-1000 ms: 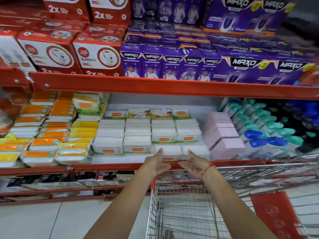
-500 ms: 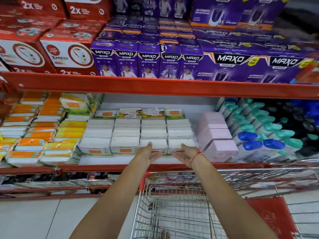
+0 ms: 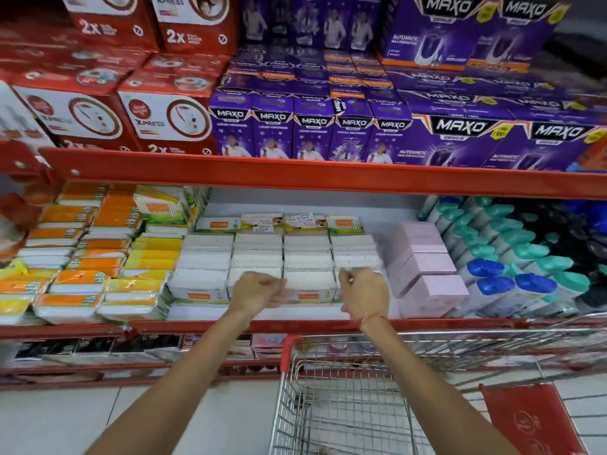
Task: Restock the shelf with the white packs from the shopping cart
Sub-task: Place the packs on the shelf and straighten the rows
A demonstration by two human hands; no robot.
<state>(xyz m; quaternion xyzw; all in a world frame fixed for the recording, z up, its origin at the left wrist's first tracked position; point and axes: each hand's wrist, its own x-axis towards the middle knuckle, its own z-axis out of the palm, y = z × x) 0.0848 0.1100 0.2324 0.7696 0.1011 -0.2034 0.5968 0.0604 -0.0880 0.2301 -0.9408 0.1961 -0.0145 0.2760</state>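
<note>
Placement step: left hand [image 3: 259, 292] and right hand [image 3: 363, 295] – fingers curled, grasp unclear – at front white packs [image 3: 308, 287]; next, shopping cart [image 3: 345, 405].

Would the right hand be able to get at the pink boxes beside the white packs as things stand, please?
Probably yes. The right hand is already at the front row of white packs, and the pink boxes sit just to its right on the same shelf, front-facing, with nothing between them.

Pink boxes [image 3: 423, 274] sit in a stepped row. Just right of them stand blue- and teal-capped bottles [image 3: 512, 267]. Above them are purple Maxo boxes [image 3: 308, 129]; up left, red Xpress boxes [image 3: 164, 116]. Far left lie orange and yellow packs [image 3: 82, 257].
</note>
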